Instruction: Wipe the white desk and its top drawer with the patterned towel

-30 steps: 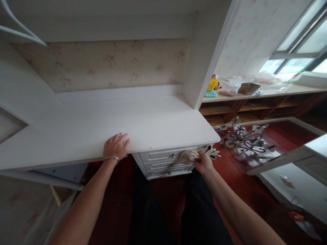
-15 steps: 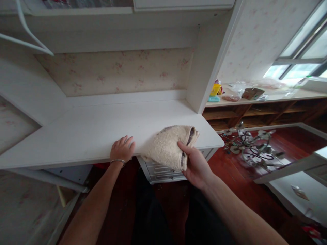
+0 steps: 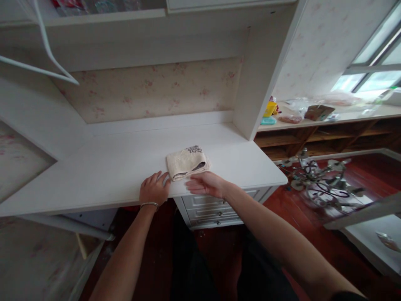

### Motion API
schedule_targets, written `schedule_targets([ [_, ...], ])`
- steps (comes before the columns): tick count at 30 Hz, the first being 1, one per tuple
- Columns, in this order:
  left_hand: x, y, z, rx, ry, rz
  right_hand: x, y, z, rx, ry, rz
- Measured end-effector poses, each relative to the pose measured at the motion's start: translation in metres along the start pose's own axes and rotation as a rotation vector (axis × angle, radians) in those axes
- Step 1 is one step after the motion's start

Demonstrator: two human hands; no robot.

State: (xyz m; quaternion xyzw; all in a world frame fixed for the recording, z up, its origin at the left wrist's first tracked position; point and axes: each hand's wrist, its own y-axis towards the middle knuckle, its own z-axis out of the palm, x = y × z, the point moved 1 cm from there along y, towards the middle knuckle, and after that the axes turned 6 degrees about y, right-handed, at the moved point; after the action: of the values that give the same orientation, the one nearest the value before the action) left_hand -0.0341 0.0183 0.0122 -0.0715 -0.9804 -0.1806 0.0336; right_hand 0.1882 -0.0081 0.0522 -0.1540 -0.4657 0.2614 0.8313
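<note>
A folded beige towel (image 3: pixel 184 161) with a dark floral pattern lies flat on the white desk (image 3: pixel 131 146), close to its front edge. My left hand (image 3: pixel 154 187) rests on the desk edge just left of the towel, fingers spread, a bracelet at the wrist. Against the towel's front right corner is my right hand (image 3: pixel 205 184), turned on its side with the fingers stretched out. It grips nothing; whether its fingertips touch the cloth is hard to tell.
White drawers (image 3: pixel 216 209) stand under the desk's right part. A white hanger-like frame (image 3: pixel 50 62) hangs at upper left. On the red floor at right lies a chandelier (image 3: pixel 326 175). Plastic bags and a brown box (image 3: pixel 318 112) sit on the low wooden shelf by the window.
The towel, held up in my right hand before, now lies folded on the desk. My right hand has let go and moved left. My left hand stays at the desk edge.
</note>
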Motion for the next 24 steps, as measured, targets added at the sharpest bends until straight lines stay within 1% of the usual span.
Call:
schedule_targets([
  [1,-0.001,0.0,0.0,0.003,-0.004,0.0,0.0,-0.009,-0.012,0.017,-0.088,0.005],
  [2,-0.001,-0.001,-0.001,0.005,-0.009,-0.001,0.003,-0.018,-0.026,0.026,-0.223,-0.029],
  [3,-0.001,-0.001,0.0,0.009,-0.014,-0.004,0.009,-0.026,-0.042,0.012,-0.371,-0.095],
  [4,-0.001,-0.001,0.0,0.013,-0.019,-0.009,0.018,-0.034,-0.059,-0.049,-0.508,-0.186],
  [5,-0.001,-0.001,0.001,0.02,-0.026,-0.015,0.029,-0.041,-0.079,-0.14,-0.634,-0.27],
  [7,-0.001,-0.001,0.002,0.035,-0.039,-0.023,0.057,-0.054,-0.121,-0.445,-0.877,-0.438],
  [8,-0.001,0.0,0.003,0.041,-0.041,-0.026,0.071,-0.06,-0.143,-0.558,-0.917,-0.476],
  [10,-0.001,0.0,0.004,0.047,-0.035,-0.028,0.093,-0.069,-0.183,-0.812,-1.026,-0.518],
  [12,-0.001,0.001,0.003,0.052,-0.028,-0.031,0.101,-0.074,-0.212,-0.954,-1.075,-0.474],
  [13,-0.002,0.001,0.003,0.052,-0.027,-0.031,0.1,-0.075,-0.222,-1.001,-1.09,-0.432],
  [15,-0.002,0.002,0.002,0.048,-0.029,-0.028,0.09,-0.074,-0.232,-1.071,-1.109,-0.349],
  [18,-0.001,0.003,0.003,0.028,-0.029,-0.012,0.074,-0.071,-0.233,-1.159,-1.161,-0.267],
  [20,-0.001,0.003,0.005,0.017,-0.03,0.001,0.069,-0.07,-0.232,-1.181,-1.202,-0.24],
  [24,0.0,0.003,0.008,-0.005,-0.016,0.027,0.07,-0.073,-0.234,-1.186,-1.248,-0.221],
])
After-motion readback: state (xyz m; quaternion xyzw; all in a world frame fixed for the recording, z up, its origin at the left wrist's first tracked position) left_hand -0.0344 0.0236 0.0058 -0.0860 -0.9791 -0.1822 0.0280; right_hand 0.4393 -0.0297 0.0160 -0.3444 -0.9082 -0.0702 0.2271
